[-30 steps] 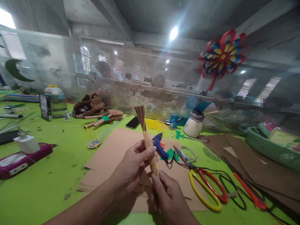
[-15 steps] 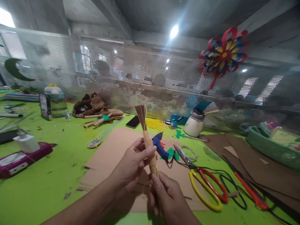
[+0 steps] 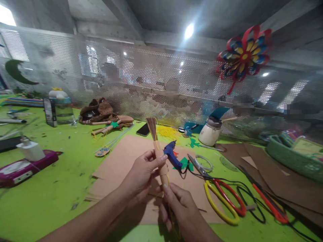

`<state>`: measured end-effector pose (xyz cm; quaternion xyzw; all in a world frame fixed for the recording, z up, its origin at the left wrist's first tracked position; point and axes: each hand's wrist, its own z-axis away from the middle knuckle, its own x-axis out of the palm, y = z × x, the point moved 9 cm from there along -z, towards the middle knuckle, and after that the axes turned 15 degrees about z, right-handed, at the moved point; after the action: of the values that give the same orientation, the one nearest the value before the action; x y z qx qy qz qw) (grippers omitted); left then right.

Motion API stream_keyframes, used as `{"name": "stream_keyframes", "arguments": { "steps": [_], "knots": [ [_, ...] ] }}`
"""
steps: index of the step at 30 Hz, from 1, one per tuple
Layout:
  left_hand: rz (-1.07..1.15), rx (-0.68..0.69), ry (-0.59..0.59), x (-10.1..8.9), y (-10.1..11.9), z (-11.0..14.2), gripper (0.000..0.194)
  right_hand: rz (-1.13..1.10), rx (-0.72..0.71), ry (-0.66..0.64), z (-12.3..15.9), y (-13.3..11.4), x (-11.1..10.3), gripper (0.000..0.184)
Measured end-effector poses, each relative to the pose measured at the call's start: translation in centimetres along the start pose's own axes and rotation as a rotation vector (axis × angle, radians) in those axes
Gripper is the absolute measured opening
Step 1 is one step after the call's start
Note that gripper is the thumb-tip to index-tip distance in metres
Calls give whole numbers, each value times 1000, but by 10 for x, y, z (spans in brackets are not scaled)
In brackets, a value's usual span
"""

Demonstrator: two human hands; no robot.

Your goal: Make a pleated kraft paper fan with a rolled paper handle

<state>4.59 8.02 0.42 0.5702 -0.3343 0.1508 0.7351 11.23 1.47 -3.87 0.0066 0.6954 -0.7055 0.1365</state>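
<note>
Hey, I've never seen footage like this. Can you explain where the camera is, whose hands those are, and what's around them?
There's no machine here, just a person's two bare hands. One camera, worn on that person's head, looks forward and down, so you see roughly what they see.

The left hand grips a tan roll, and the right hand holds it lower down. Its top spreads into a brown fringe, like a little brush, and yellow string runs along it.

Below are brown sheets on a green table. Just past the hands is a blue glue gun; big scissors lie to the right, and a purple power strip to the left.
</note>
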Motion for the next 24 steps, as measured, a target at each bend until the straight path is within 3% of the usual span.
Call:
{"name": "stream_keyframes", "arguments": {
  "steps": [13, 24],
  "knots": [
    [10, 16, 17, -1, 0, -1, 26, -267, 27, -62, -2, 13, 4, 50],
    [22, 26, 58, -6, 0, -3, 30, -298, 24, -67, -4, 15, 5, 48]
  ]
}}
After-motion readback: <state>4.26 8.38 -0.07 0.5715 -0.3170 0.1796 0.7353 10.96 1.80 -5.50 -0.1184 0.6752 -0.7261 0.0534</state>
